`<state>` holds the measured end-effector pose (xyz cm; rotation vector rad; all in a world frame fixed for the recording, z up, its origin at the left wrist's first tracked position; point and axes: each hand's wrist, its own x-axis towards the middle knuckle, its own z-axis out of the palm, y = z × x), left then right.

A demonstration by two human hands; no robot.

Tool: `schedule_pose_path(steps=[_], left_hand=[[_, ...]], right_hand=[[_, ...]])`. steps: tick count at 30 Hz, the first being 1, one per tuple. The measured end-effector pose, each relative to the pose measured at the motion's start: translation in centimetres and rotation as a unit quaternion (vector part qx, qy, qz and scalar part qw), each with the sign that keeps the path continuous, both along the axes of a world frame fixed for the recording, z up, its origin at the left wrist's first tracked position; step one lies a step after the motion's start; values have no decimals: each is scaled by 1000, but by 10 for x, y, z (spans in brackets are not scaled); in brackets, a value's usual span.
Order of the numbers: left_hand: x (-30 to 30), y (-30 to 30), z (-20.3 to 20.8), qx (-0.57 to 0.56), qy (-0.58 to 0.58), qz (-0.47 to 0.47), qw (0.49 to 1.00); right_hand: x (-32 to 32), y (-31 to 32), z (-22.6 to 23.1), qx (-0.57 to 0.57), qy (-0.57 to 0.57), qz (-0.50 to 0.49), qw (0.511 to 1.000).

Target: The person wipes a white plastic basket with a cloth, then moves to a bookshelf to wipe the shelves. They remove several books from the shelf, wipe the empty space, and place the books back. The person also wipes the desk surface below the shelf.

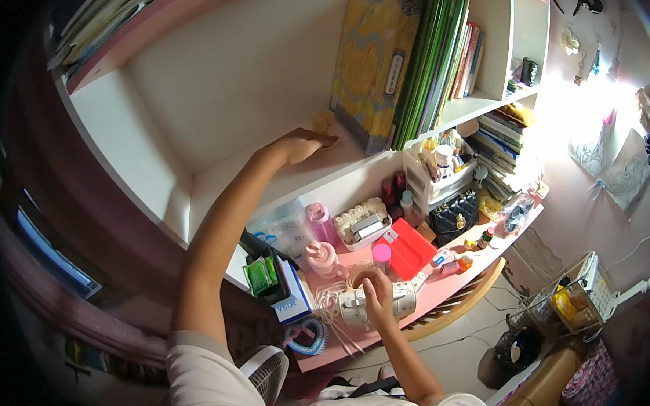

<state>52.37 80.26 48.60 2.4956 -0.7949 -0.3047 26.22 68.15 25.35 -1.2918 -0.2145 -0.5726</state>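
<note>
My left hand (306, 145) reaches onto the white shelf (230, 185), its fingers stretched out flat against the board. Just behind the fingertips is a small tan, crumpled-looking thing (323, 120); its kind is unclear. Upright beside it stand a yellow patterned binder (372, 66) and several green folders (427, 69). Lower down, over the pink desk, my right hand (377, 294) is curled closed around a beige ring-shaped thing (360, 273), partly hidden by the fingers. A white patterned cylindrical case (403, 300) is behind that hand, with pale cords (327, 300) hanging at its left.
On the pink desk (449, 281) stand pink bottles (322, 258), a red open box (409, 250), a white basket (363, 227) and a black quilted handbag (453, 217). A wooden chair (463, 306) is at its front edge. A fan (265, 371) stands near my body.
</note>
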Motion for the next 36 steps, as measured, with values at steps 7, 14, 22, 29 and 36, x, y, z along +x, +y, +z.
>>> schedule_pose_path(steps=[7,14,22,29,36], left_hand=[[-49,55,16,1,-84,-169,982],[-103,105,8,-73,-152,-140,976],[-173,153,54,142,-574,10,806],[-180,244,60,189,-651,-20,735],[-150,248,46,135,-722,-58,676]], right_hand=[[-8,-16,4,-116,20,-16,993],[72,-10,166,-259,-231,-116,930],[194,58,190,-697,-99,-108,702],[209,-25,183,-560,-228,84,792],[176,-4,172,-524,-160,-118,828]])
